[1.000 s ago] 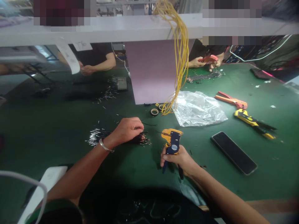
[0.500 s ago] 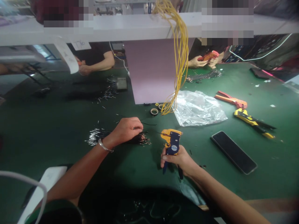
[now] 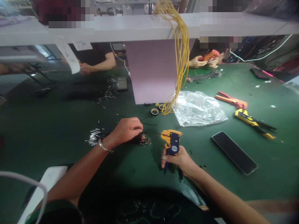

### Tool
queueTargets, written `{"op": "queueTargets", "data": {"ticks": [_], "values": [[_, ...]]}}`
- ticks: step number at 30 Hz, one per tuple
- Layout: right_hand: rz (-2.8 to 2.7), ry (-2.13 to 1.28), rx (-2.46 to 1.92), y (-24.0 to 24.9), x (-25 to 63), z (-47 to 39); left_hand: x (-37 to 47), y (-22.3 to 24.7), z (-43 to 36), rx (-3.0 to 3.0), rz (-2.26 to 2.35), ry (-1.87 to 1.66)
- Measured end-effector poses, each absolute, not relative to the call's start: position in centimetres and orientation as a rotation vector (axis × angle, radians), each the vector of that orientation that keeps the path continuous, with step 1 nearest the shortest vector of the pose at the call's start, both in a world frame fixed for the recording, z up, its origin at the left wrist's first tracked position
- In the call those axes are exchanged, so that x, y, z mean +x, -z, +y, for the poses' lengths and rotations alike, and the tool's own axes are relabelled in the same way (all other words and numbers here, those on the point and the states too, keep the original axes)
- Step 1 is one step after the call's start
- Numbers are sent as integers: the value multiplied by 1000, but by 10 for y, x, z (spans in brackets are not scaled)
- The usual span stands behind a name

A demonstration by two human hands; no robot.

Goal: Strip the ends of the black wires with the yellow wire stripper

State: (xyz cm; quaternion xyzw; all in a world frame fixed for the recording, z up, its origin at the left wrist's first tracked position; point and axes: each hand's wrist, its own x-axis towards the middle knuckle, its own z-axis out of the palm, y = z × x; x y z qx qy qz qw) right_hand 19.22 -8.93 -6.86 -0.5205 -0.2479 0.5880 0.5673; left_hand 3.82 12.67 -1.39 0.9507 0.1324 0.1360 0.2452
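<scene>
My left hand (image 3: 128,129) is closed in a pinch, with a thin black wire (image 3: 153,133) running from the fingertips toward the stripper's jaws. Whether the wire's end is inside the jaws is too small to tell. Wrapped round the handles of a yellow and dark blue wire stripper (image 3: 173,141) is my right hand (image 3: 178,159); the tool stands upright, jaws facing left. Beneath my left hand lies a bundle of black wires (image 3: 99,137), its middle hidden by the hand, with silvery ends on the left and coppery ends on the right.
Right of the stripper lie a phone (image 3: 234,152), a yellow-black tool (image 3: 251,121) and an orange-handled tool (image 3: 232,100). A clear plastic bag (image 3: 198,107), tape rolls (image 3: 154,112) and hanging yellow wires (image 3: 182,59) are ahead. Two people work across the green table (image 3: 144,168).
</scene>
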Motion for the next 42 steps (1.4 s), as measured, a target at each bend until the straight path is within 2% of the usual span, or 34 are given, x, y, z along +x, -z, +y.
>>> {"op": "queueTargets", "data": {"ticks": [12, 21, 29, 42], "values": [[-614, -1354, -1248, 73, 186, -90, 34, 16, 123, 2620, 432, -360], [-644, -1381, -1239, 78, 183, -93, 16, 18, 117, 2807, 337, -216], [-629, -1451, -1251, 71, 176, -94, -2, 2, 113, 2907, 379, -209], [-666, -1500, -1264, 71, 170, -97, -16, 4, 99, 2618, 564, -81]]}}
